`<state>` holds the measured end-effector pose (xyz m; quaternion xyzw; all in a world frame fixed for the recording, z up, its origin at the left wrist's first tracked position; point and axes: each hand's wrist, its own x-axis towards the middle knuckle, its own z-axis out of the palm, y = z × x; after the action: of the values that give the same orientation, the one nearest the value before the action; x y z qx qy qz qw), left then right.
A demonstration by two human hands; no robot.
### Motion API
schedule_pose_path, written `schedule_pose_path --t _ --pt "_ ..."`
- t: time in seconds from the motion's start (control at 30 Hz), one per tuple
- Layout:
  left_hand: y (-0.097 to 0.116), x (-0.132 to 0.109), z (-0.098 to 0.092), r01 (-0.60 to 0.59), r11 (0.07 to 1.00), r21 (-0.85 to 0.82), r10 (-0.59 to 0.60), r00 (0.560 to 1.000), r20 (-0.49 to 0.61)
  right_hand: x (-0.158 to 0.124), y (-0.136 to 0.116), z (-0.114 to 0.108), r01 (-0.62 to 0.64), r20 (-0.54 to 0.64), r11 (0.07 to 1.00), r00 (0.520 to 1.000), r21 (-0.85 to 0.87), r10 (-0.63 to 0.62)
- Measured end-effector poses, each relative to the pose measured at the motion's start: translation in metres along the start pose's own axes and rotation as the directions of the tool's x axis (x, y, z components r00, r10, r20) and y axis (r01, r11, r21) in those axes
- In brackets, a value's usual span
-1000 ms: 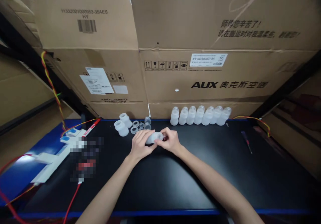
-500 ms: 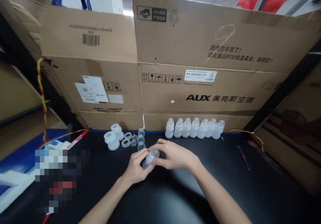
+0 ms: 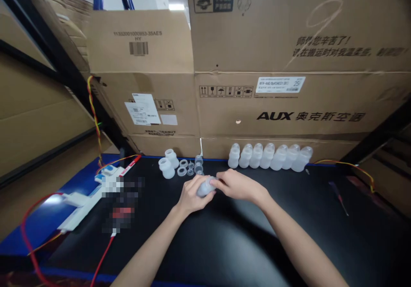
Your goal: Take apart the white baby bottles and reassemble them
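Bottle point(image 3: 205, 187) is partly buried in the left hand point(image 3: 192, 196), and the right hand's point(image 3: 240, 186) fingers kinda cover its upper end. Nearest clear cap point(image 3: 199, 172) is half hidden too, pixelation point(image 3: 123, 203) swallows something dark and red, and the bottom edge chops both forearms point(image 3: 152, 248).

Smooth, frosted plastic bottle point(image 3: 204, 188), lined-up bottles point(image 3: 267, 161) of cloudy plastic with clear glossy caps point(image 3: 270, 147), matt brown cardboard point(image 3: 224, 126), smooth black tabletop point(image 3: 205, 248) with soft sheen, paper label point(image 3: 280, 85)
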<state>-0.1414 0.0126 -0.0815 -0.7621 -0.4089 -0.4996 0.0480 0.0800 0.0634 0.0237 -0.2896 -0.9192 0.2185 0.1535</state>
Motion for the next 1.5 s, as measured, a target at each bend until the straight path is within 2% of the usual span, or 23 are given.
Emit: schedule_pose_path --t 0.13,0.23,0.3,0.37,0.43,0.47,0.53,0.6,0.7,0.8,0.9,1.03,1.23,1.37,1.5 --pt "-0.001 0.003 -0.006 0.076 0.993 -0.085 -0.071 0.995 0.063 0.005 0.005 0.002 0.108 0.017 0.988 0.994 0.111 -0.111" --pt "0.002 0.005 -0.009 0.171 0.959 -0.224 -0.146 0.982 0.124 0.01 0.016 0.004 0.134 0.041 0.945 0.987 0.299 -0.153" --pt "0.003 0.005 -0.009 0.25 0.913 -0.323 -0.222 0.968 0.121 0.014 0.026 0.006 0.104 0.034 0.852 0.989 0.512 -0.141" --pt "0.001 0.005 -0.008 0.35 0.833 -0.427 -0.325 0.936 0.134 0.019 0.036 0.007 0.093 -0.064 0.703 0.996 0.705 -0.067" --pt "-0.007 0.006 -0.008 0.44 0.735 -0.516 -0.417 0.893 0.167 0.024 0.045 0.012 0.11 -0.161 0.61 0.987 0.784 0.029" --pt "-0.013 0.007 -0.009 0.468 0.698 -0.542 -0.456 0.874 0.168 0.027 0.048 0.017 0.101 -0.174 0.613 0.983 0.783 0.059" --pt "-0.027 0.007 -0.012 0.487 0.676 -0.553 -0.521 0.847 0.108 0.031 0.053 0.035 0.037 -0.125 0.681 0.989 0.732 0.081" --pt "-0.041 0.005 -0.018 0.483 0.712 -0.509 -0.557 0.83 0.008 0.031 0.055 0.062 -0.041 -0.083 0.756 0.989 0.653 0.126" --pt "-0.052 -0.006 -0.026 0.476 0.788 -0.389 -0.539 0.84 -0.063 0.022 0.051 0.103 -0.077 -0.167 0.851 0.968 0.519 0.189" --pt "-0.047 -0.017 -0.03 0.47 0.823 -0.319 -0.523 0.846 -0.102 0.011 0.044 0.123 -0.041 -0.268 0.934 0.953 0.356 0.144" --pt "-0.036 -0.021 -0.03 0.458 0.84 -0.29 -0.51 0.85 -0.135 0.005 0.038 0.124 -0.006 -0.294 0.967 0.952 0.254 0.083" --pt "-0.03 -0.019 -0.029 0.412 0.878 -0.244 -0.444 0.892 -0.089 0.005 0.035 0.119 0.014 -0.299 0.986 0.953 0.167 0.037" --pt "-0.055 -0.018 -0.048 0.329 0.928 -0.175 -0.346 0.935 -0.075 0.011 0.035 0.118 0.07 -0.236 0.997 0.969 -0.033 -0.075" --pt "-0.069 -0.022 -0.063 0.344 0.918 -0.196 -0.371 0.921 -0.118 0.028 0.03 0.127 0.05 -0.225 0.987 0.971 -0.151 -0.084" --pt "-0.065 -0.018 -0.065 0.404 0.881 -0.245 -0.453 0.871 -0.192 0.05 0.021 0.142 0.073 -0.287 0.957 0.945 -0.28 -0.156"
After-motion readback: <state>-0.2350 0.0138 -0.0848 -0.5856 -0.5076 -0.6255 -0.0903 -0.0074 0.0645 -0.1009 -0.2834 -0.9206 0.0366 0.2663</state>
